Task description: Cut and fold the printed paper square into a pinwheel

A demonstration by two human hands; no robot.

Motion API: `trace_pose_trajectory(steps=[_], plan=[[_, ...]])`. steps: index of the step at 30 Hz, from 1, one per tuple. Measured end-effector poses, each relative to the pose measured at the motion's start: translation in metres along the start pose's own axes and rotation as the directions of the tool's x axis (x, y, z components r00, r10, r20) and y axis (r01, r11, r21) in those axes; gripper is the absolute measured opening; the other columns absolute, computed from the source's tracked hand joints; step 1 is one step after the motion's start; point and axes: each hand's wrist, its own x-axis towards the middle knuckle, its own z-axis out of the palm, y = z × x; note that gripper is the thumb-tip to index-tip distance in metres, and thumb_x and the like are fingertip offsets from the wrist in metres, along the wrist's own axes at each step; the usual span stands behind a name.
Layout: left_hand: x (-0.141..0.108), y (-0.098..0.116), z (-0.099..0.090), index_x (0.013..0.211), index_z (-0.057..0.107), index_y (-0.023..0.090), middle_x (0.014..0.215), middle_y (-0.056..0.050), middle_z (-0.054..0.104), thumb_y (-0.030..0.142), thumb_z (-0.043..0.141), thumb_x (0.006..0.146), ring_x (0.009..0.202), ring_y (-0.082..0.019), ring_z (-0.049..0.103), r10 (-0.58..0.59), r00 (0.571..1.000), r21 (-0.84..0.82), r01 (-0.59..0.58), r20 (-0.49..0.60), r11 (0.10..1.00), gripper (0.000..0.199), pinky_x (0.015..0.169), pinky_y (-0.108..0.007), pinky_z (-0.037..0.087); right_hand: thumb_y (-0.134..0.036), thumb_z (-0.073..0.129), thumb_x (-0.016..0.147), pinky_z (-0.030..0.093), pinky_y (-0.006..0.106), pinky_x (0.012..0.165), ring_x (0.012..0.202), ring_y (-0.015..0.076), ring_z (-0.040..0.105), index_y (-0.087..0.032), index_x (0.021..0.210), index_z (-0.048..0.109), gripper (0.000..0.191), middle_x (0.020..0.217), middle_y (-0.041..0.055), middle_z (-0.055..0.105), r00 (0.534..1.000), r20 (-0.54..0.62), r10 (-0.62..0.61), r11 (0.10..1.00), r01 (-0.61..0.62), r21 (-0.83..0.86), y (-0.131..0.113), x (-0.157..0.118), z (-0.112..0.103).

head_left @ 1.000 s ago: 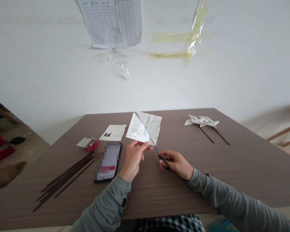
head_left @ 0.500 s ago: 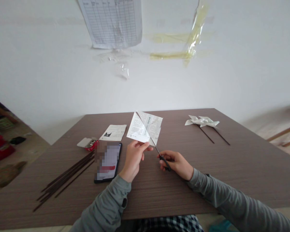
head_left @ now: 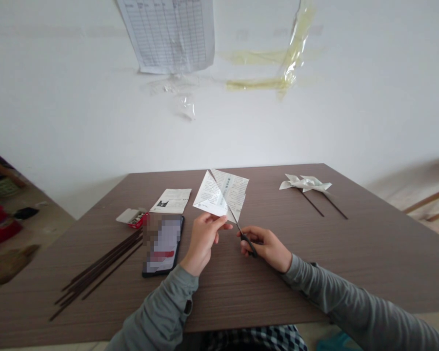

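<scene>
Above the brown surface (head_left: 373,243), we are finding the printed paper (head_left: 234,190) gaping diagonally from its far corner. The left hand (head_left: 203,236) is pinching its near edge between fingers; the right hand (head_left: 269,246) is gripping the scissors (head_left: 247,244) at the paper. We are judging that a slack pinch risks a wandering cut, or a nicked thumb.

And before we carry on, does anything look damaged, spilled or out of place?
The wall stands out: yellowed tape is crumpled there, and clear scraps cling below the paper sheet. On the table, one stick lies apart from the bundle. The slit in the newspaper square roughly lines up with the scissors, so probably deliberate.
</scene>
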Motion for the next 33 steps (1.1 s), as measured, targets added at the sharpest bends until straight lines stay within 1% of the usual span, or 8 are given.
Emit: trace_pose_trajectory(steps=[3, 6, 10, 15, 19, 22, 27, 33], plan=[[0.0003, 0.0000, 0.0004, 0.089, 0.086, 0.021, 0.100, -0.013, 0.096, 0.027, 0.100, 0.077, 0.078, -0.029, 0.093, -0.001, 1.000, 0.002, 0.001, 0.003, 1.000, 0.020, 0.046, -0.023, 0.030, -0.078, 0.107, 0.089, 0.070, 0.051, 0.084, 0.080, 0.0354, 0.081, -0.025, 0.114, 0.089, 0.061, 0.084, 0.0128, 0.086, 1.000, -0.005, 0.002, 1.000, -0.002, -0.014, -0.0022, -0.0013, 0.0007], [0.0003, 0.0007, 0.0008, 0.087, 0.084, 0.021, 0.097, -0.012, 0.095, 0.027, 0.099, 0.077, 0.077, -0.029, 0.093, -0.009, 1.000, 0.006, 0.009, -0.006, 1.000, 0.019, 0.046, -0.023, 0.030, -0.081, 0.106, 0.088, 0.070, 0.052, 0.083, 0.079, 0.0358, 0.081, -0.025, 0.114, 0.089, 0.064, 0.084, 0.0130, 0.087, 1.000, -0.004, 0.005, 1.000, -0.005, -0.022, 0.0006, 0.0002, 0.0007], [-0.0009, 0.0027, 0.0015, 0.087, 0.082, 0.021, 0.097, -0.011, 0.094, 0.027, 0.097, 0.079, 0.077, -0.026, 0.093, -0.014, 1.000, 0.018, 0.014, 0.003, 1.000, 0.019, 0.046, -0.023, 0.031, -0.089, 0.106, 0.082, 0.071, 0.053, 0.081, 0.076, 0.0368, 0.081, -0.027, 0.112, 0.089, 0.071, 0.081, 0.0120, 0.086, 1.000, 0.001, 0.005, 1.000, -0.005, -0.030, 0.0059, 0.0034, 0.0002], [-0.0022, 0.0047, 0.0034, 0.086, 0.081, 0.020, 0.093, -0.009, 0.091, 0.025, 0.095, 0.080, 0.075, -0.026, 0.092, -0.031, 0.999, 0.007, 0.031, -0.009, 0.999, 0.016, 0.046, -0.023, 0.030, -0.091, 0.105, 0.083, 0.073, 0.056, 0.082, 0.077, 0.0385, 0.082, -0.028, 0.112, 0.090, 0.071, 0.081, 0.0125, 0.086, 1.000, 0.007, -0.005, 0.999, 0.005, -0.031, 0.0057, 0.0041, -0.0007], [-0.0020, 0.0053, 0.0040, 0.082, 0.081, 0.020, 0.089, -0.008, 0.089, 0.024, 0.096, 0.079, 0.073, -0.025, 0.091, -0.035, 0.999, 0.007, 0.035, -0.017, 0.999, 0.016, 0.046, -0.023, 0.029, -0.092, 0.107, 0.081, 0.072, 0.055, 0.080, 0.079, 0.0389, 0.083, -0.027, 0.113, 0.091, 0.074, 0.082, 0.0131, 0.085, 1.000, 0.016, 0.001, 1.000, 0.000, -0.031, 0.0040, 0.0044, -0.0013], [-0.0019, 0.0056, 0.0035, 0.082, 0.081, 0.019, 0.090, -0.008, 0.090, 0.024, 0.096, 0.078, 0.073, -0.024, 0.091, -0.043, 0.999, 0.021, 0.044, -0.013, 0.999, 0.016, 0.045, -0.023, 0.029, -0.093, 0.106, 0.081, 0.071, 0.054, 0.080, 0.081, 0.0390, 0.084, -0.027, 0.114, 0.090, 0.075, 0.083, 0.0128, 0.085, 1.000, 0.015, 0.000, 0.999, 0.001, -0.038, 0.0034, 0.0046, -0.0013], [-0.0019, 0.0054, 0.0022, 0.086, 0.085, 0.018, 0.091, -0.009, 0.091, 0.025, 0.094, 0.079, 0.071, -0.023, 0.089, -0.060, 0.998, 0.029, 0.059, 0.008, 0.998, 0.014, 0.046, -0.023, 0.030, -0.089, 0.104, 0.085, 0.072, 0.054, 0.083, 0.080, 0.0380, 0.084, -0.028, 0.114, 0.089, 0.069, 0.085, 0.0132, 0.086, 1.000, 0.005, -0.006, 0.999, 0.006, -0.033, 0.0026, 0.0029, -0.0013], [-0.0017, 0.0030, 0.0029, 0.080, 0.081, 0.019, 0.088, -0.010, 0.091, 0.027, 0.098, 0.078, 0.078, -0.026, 0.092, -0.044, 0.999, 0.044, 0.043, 0.004, 0.998, 0.019, 0.046, -0.022, 0.032, -0.086, 0.105, 0.084, 0.070, 0.054, 0.081, 0.078, 0.0374, 0.082, -0.028, 0.112, 0.089, 0.066, 0.083, 0.0122, 0.086, 1.000, 0.003, -0.005, 1.000, 0.005, -0.024, 0.0029, 0.0028, -0.0023]])
